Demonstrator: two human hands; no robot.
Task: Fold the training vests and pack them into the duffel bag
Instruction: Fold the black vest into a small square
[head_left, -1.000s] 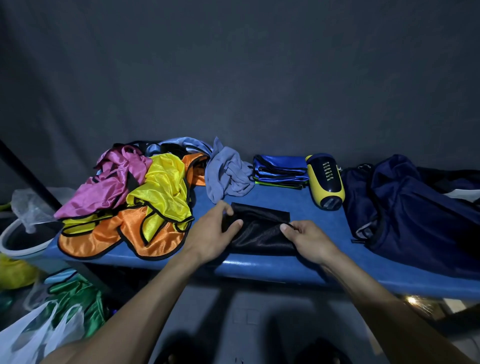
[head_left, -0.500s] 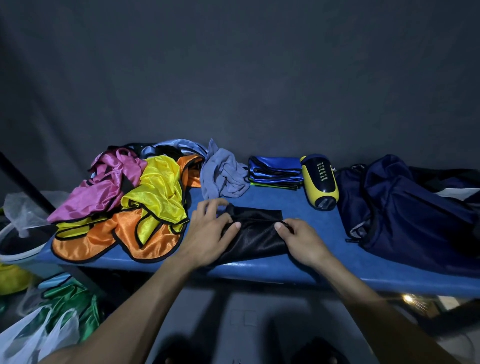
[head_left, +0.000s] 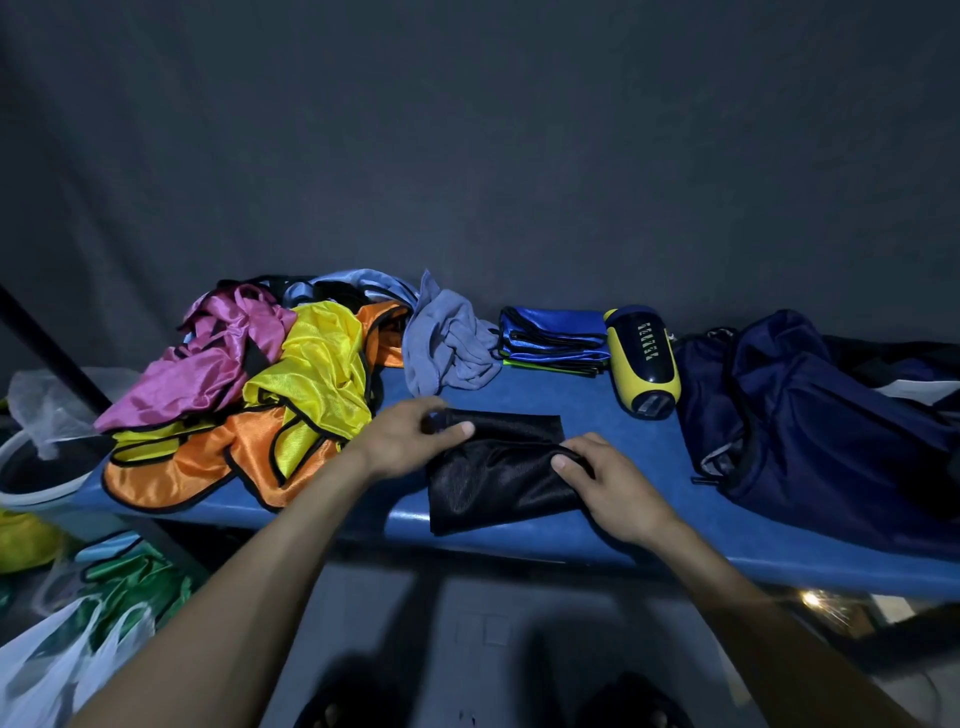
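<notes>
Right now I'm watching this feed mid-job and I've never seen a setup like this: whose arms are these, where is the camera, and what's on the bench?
There is no machine here: a person works with bare hands, and the single camera sits on their head, looking forward and down.

The left hand and right hand each pinch the black vest, partly folded on the blue bench.

To the left lies a loose pile of vests: pink, yellow, orange, pale blue. Behind are a grey cloth, a stack of folded blue vests, and a yellow and dark object I cannot identify. The navy duffel bag lies at the right.
</notes>
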